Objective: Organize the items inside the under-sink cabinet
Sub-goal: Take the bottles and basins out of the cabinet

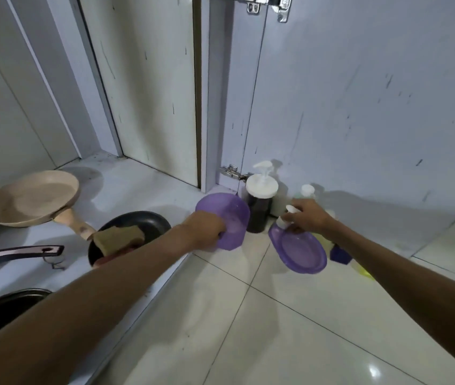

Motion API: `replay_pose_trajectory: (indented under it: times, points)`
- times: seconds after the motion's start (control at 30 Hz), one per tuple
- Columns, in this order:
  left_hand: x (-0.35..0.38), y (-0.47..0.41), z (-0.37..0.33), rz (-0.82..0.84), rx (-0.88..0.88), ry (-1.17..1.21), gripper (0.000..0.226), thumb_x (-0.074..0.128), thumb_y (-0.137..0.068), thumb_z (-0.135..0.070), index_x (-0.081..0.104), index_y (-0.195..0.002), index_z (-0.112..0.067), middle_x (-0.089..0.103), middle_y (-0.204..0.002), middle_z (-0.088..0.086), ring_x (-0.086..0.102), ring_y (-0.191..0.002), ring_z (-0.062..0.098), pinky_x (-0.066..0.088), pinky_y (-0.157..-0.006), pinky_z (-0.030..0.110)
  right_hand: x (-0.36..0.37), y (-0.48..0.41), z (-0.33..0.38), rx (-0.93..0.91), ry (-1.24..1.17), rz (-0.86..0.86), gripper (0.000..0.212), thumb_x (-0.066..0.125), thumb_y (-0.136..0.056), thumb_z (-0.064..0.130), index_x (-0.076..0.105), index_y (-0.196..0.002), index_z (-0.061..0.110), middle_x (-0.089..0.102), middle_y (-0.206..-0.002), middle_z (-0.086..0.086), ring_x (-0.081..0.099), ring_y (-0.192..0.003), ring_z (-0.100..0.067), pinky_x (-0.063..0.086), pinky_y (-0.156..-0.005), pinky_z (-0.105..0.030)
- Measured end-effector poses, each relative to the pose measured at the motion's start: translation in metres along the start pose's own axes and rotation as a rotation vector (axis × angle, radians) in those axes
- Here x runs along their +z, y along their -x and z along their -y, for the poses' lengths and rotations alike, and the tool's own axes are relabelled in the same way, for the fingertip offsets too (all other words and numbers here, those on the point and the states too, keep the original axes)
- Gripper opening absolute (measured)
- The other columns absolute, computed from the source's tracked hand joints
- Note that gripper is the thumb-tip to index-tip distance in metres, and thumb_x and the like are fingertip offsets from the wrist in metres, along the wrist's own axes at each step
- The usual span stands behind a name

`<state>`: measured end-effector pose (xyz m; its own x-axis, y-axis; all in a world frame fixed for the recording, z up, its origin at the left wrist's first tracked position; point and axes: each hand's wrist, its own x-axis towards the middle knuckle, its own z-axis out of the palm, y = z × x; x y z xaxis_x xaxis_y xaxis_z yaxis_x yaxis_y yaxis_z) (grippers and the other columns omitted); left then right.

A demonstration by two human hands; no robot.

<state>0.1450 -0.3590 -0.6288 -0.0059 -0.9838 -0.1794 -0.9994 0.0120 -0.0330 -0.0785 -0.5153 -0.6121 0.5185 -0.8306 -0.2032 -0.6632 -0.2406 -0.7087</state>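
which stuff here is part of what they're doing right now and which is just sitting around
In the job:
left hand, gripping the tub
right hand, holding the lid

Lying about:
beige pan
black pan, with a sponge in it
pump bottle

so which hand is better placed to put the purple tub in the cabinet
Probably left. The left hand grips the purple tub right at the front edge of the cabinet floor; the right hand holds the purple lid farther out over the tiles.
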Motion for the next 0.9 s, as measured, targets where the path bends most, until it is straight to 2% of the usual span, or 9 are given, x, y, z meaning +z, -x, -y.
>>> replay_pose_trajectory:
  times: [0.13, 0.23, 0.3, 0.37, 0.43, 0.53, 0.63, 0.77, 0.9]
  points:
    - [0.017, -0.015, -0.033, 0.088, 0.014, 0.073, 0.025, 0.05, -0.09, -0.013, 0.068, -0.108, -0.011, 0.064, -0.099, 0.004, 0.056, -0.089, 0.022, 0.036, -0.072, 0.025, -0.013, 0.005, -0.023, 0.029, 0.062, -0.004, 0.022, 0.069, -0.083, 0.014, 0.062, -0.094, -0.003, 0.069, -0.086, -0.021, 0.071, -0.077, -0.035, 0.059, -0.07, -0.047]
    - [0.025, -0.026, -0.047, 0.129, 0.018, 0.073, 0.027, 0.049, -0.092, -0.013, 0.067, -0.111, -0.013, 0.066, -0.109, 0.005, 0.061, -0.099, 0.024, 0.047, -0.079, 0.029, -0.01, 0.005, -0.035, 0.046, 0.137, -0.019, 0.019, 0.068, -0.085, 0.018, 0.062, -0.09, 0.001, 0.069, -0.083, -0.016, 0.07, -0.077, -0.033, 0.059, -0.073, -0.047]
    - [0.032, -0.031, -0.054, 0.14, 0.03, 0.068, 0.027, 0.048, -0.092, -0.014, 0.068, -0.11, -0.014, 0.066, -0.108, 0.005, 0.061, -0.099, 0.025, 0.047, -0.08, 0.03, -0.002, 0.003, -0.043, 0.042, 0.177, -0.025, 0.016, 0.068, -0.085, 0.02, 0.06, -0.084, 0.005, 0.068, -0.08, -0.013, 0.067, -0.075, -0.03, 0.056, -0.069, -0.042]
    - [0.041, -0.036, -0.059, 0.159, 0.016, 0.083, 0.028, 0.047, -0.093, -0.016, 0.067, -0.113, -0.015, 0.065, -0.106, 0.003, 0.059, -0.097, 0.023, 0.047, -0.088, 0.031, 0.007, 0.002, -0.05, 0.047, 0.22, -0.051, 0.018, 0.067, -0.087, 0.022, 0.054, -0.078, 0.013, 0.064, -0.08, -0.009, 0.063, -0.075, -0.027, 0.048, -0.063, -0.034]
    - [0.049, -0.041, -0.064, 0.172, 0.023, 0.089, 0.029, 0.046, -0.094, -0.015, 0.066, -0.115, -0.017, 0.064, -0.106, 0.002, 0.058, -0.099, 0.023, 0.044, -0.095, 0.034, 0.016, -0.002, -0.057, 0.057, 0.248, -0.061, 0.024, 0.066, -0.088, 0.023, 0.048, -0.074, 0.018, 0.061, -0.081, -0.007, 0.062, -0.078, -0.027, 0.041, -0.064, -0.029]
    - [0.054, -0.045, -0.071, 0.145, 0.045, 0.11, 0.03, 0.047, -0.093, -0.012, 0.067, -0.114, -0.016, 0.067, -0.108, 0.006, 0.061, -0.1, 0.024, 0.043, -0.081, 0.028, 0.023, -0.005, -0.062, 0.042, 0.289, -0.05, 0.02, 0.064, -0.09, 0.024, 0.048, -0.084, 0.014, 0.057, -0.085, -0.005, 0.055, -0.08, -0.025, 0.036, -0.066, -0.028]
    - [0.059, -0.05, -0.069, 0.112, 0.045, 0.155, 0.029, 0.046, -0.094, -0.013, 0.068, -0.113, -0.016, 0.068, -0.107, 0.005, 0.061, -0.098, 0.023, 0.042, -0.077, 0.025, 0.025, -0.01, -0.067, 0.043, 0.319, -0.07, 0.021, 0.063, -0.092, 0.028, 0.049, -0.095, 0.013, 0.056, -0.089, -0.005, 0.052, -0.082, -0.024, 0.037, -0.069, -0.03]
    - [0.066, -0.052, -0.068, 0.117, 0.025, 0.189, 0.03, 0.045, -0.096, -0.016, 0.067, -0.117, -0.016, 0.068, -0.108, 0.005, 0.061, -0.1, 0.023, 0.04, -0.081, 0.023, 0.024, -0.016, -0.074, 0.062, 0.322, -0.031, 0.028, 0.061, -0.091, 0.031, 0.053, -0.109, 0.011, 0.062, -0.1, -0.008, 0.06, -0.093, -0.028, 0.048, -0.081, -0.038]
    - [0.068, -0.052, -0.066, 0.153, -0.004, 0.17, 0.033, 0.051, -0.094, -0.032, 0.062, -0.122, -0.019, 0.067, -0.112, 0.002, 0.06, -0.105, 0.022, 0.045, -0.086, 0.027, 0.019, -0.011, -0.065, 0.015, 0.373, -0.015, 0.034, 0.063, -0.091, 0.035, 0.05, -0.113, 0.013, 0.059, -0.098, -0.004, 0.058, -0.093, -0.025, 0.048, -0.078, -0.036]
